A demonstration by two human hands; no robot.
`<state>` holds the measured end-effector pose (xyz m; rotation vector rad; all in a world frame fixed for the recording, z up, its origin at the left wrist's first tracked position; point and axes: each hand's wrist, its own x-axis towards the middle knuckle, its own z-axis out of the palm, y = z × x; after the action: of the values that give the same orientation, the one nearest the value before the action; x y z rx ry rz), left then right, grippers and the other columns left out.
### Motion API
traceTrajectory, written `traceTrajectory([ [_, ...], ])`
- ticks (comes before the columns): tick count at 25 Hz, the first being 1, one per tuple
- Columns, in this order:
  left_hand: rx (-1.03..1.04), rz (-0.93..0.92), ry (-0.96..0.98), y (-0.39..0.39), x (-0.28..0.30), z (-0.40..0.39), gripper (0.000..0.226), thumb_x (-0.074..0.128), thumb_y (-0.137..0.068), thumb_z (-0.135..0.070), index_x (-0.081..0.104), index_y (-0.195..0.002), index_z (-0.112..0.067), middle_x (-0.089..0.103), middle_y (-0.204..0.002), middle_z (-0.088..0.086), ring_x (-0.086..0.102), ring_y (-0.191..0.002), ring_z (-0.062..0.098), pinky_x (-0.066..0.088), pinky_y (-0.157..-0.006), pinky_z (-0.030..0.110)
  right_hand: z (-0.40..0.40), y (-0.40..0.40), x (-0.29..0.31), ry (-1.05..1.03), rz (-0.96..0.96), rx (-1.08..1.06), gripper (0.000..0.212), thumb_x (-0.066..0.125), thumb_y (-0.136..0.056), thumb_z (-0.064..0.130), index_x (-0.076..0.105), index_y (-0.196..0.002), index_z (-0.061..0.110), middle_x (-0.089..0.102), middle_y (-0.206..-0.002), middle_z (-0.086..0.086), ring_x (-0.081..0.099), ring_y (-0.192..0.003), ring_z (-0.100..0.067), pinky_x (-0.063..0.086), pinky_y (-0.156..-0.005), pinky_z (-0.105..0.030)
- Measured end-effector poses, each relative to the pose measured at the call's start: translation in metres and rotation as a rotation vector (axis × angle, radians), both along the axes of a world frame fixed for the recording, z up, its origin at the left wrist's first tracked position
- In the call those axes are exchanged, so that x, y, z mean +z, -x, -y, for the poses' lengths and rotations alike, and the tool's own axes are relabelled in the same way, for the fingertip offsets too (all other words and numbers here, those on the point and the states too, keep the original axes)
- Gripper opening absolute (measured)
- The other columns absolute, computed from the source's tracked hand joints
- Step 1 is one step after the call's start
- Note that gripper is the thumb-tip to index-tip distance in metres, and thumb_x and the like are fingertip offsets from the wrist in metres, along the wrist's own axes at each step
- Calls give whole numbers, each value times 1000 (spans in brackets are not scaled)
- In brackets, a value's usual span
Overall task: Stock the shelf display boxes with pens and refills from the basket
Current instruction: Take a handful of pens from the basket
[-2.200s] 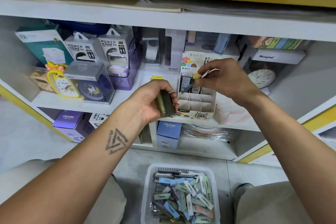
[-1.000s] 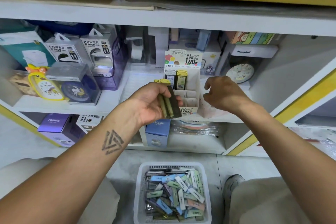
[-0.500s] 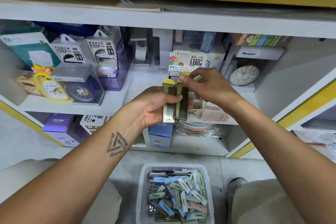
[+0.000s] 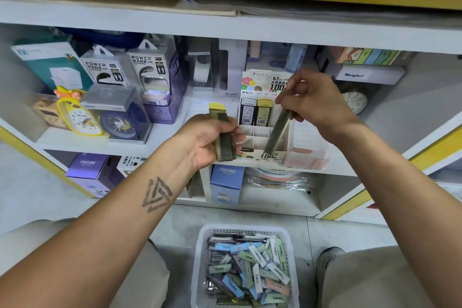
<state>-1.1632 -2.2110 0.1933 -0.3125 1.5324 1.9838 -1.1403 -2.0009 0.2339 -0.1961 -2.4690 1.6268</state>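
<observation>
A white shelf [image 4: 82, 139] with yellow edges stands over a grey floor [image 4: 250, 217]. Just behind the hands, a display box [image 4: 260, 130] sits on the shelf. The left hand [image 4: 212, 140] grips a few refill cases [image 4: 221, 132], held upright. The right hand [image 4: 312, 100] pinches one case [image 4: 278, 130], tilted, its low end at the box's front slots. Below both hands, a basket [image 4: 246, 232] of refills sits on the floor.

Right hand [image 4: 312, 100] lowers refill case [image 4: 278, 130] into display box [image 4: 262, 155].
</observation>
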Motion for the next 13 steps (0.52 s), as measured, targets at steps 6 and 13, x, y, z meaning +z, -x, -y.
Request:
traceTrajectory([
  [6,-32,29,-15,-2,2,0,7,59,-92,0,60,-92,-7,68,-69,11,69,-61,23,58,-56,35,-2,8,-9,-314,-15,-20,20,86,-76,32,75,-79,15,70,-66,0,60,-54,-8,41,-51,-16],
  [13,-93,92,-54,-7,9,0,22,37,-87,6,56,-96,1,71,-89,21,70,-79,31,58,-72,42,1,11,-15,-686,-221,36,11,69,-89,13,73,-98,7,73,-84,-10,69,-81,-25,55,-79,-36],
])
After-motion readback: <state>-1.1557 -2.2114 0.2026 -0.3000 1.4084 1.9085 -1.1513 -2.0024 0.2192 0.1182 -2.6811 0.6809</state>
